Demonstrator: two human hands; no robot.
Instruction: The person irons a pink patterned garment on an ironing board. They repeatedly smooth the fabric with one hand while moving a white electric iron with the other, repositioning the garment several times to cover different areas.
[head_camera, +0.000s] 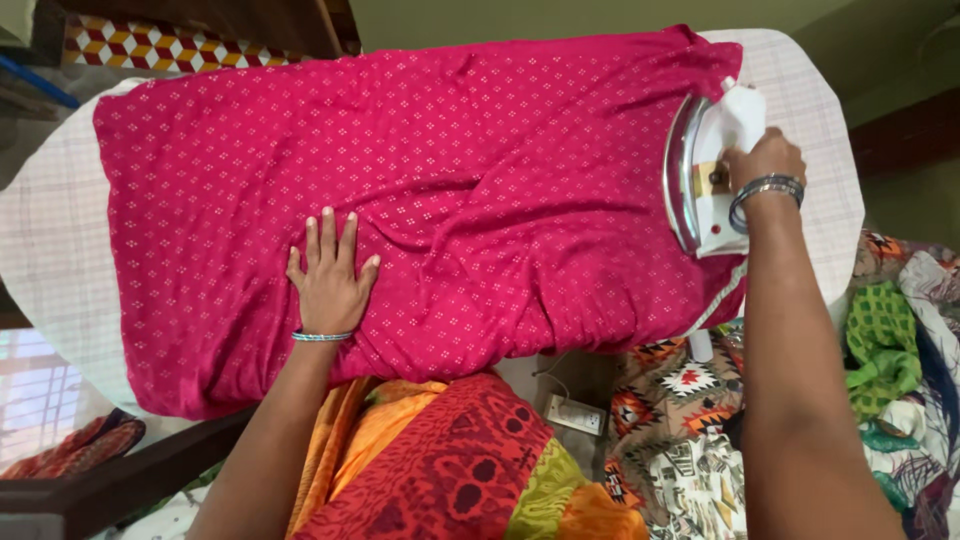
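Pressing flat with fingers spread, left hand (329, 280) on the pink dotted cloth (420, 190) near the front edge of the ironing board (820, 120), apparently to keep the fabric taut and stop the creases bunching. Wrapped closed around the handle of the white iron (705, 180), right hand (765, 160) at the board's right end, iron tipped up on its side, soleplate facing the cloth, likely so nothing scorches. Draped across almost the whole board, cloth hanging over the front edge; heaped patterned clothes (880, 350) lower right.
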